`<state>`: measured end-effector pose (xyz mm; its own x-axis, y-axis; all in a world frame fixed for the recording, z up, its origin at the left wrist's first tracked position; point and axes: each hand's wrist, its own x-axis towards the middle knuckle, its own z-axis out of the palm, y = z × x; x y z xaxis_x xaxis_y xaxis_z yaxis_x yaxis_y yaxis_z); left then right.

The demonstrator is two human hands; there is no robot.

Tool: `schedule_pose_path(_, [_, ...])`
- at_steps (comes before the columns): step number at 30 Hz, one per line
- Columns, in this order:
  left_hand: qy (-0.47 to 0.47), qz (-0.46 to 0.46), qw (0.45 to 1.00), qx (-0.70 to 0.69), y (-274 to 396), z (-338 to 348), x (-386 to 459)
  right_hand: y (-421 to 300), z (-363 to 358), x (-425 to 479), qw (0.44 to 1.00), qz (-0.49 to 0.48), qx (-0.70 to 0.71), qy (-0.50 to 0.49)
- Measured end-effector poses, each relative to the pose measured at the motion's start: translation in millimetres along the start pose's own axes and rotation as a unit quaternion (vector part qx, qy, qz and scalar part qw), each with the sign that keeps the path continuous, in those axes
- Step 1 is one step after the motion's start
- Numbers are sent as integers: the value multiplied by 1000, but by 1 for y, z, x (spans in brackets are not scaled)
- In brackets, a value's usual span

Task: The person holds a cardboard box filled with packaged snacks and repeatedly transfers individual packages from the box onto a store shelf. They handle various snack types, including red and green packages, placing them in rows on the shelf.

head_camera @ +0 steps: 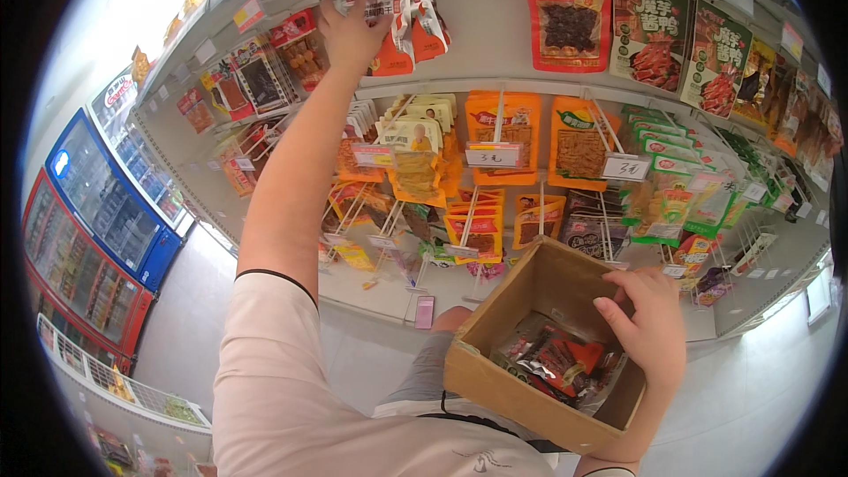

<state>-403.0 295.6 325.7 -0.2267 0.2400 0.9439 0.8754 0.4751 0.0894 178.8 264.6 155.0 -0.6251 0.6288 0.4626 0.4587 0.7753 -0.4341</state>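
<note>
My left hand (351, 36) is raised to the upper hanging row at the left. Its fingers and thumb are on a silver-and-orange snack packet (392, 61), and similar packets hang close beside it. Part of that grip is hidden by the hand itself. Against my body, my right arm and right hand (646, 324) support an open cardboard box (523, 404), with the thumb over its rim. Several dark, clear and red plastic snack packets (563, 361) lie at the bottom of the box.
Hooks hold yellow packets (414, 139), orange packets (507, 109) and green packets (669, 179). A large red packet (568, 20) hangs upper right of my left hand. Price tags (493, 154) project forward. A pink phone-like object (424, 313) lies on the bottom shelf. Drinks fridges (99, 185) stand at left.
</note>
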Motion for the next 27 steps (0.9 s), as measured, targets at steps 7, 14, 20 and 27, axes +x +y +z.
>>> schedule_pose_path(7, [-49, 53, 997, 7, 0, 47, -38, 10, -6, -5, 1000, -16, -9, 2])
schedule_pose_path(14, [-156, 235, 913, -295, 117, -69, -114, 16, 1, -2, 1000, -9, -6, -12])
schedule_pose_path(20, [-539, 620, 510, -255, 256, -193, -211, 14, 11, 1, 999, -42, -17, -2])
schedule_pose_path(27, [-706, 490, 380, -342, 271, -106, -396, -19, 42, 20, 996, -75, -48, -5])
